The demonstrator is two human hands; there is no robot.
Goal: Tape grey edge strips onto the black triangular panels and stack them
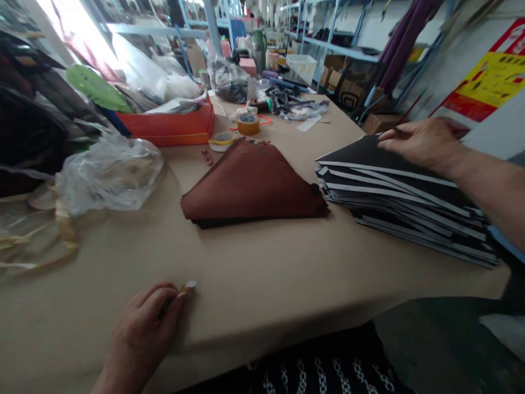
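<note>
My right hand (418, 143) rests on top of a slanted stack of black sheets with white edges (402, 197) at the right of the table, fingers close together and pressing on the top sheet. My left hand (150, 323) lies near the table's front edge, fingers curled, pinching a small pale piece (187, 286) between thumb and fingertips. Between the hands lies a pile of folded brown fabric (252, 183).
Crumpled clear plastic bag (109, 172) and pale straps at the left. An orange box (172, 127), tape rolls (248, 123) and dark clutter sit at the back. The tan table top (262, 273) ends close in front. Shelving stands behind; a red-yellow poster (488, 82) hangs at right.
</note>
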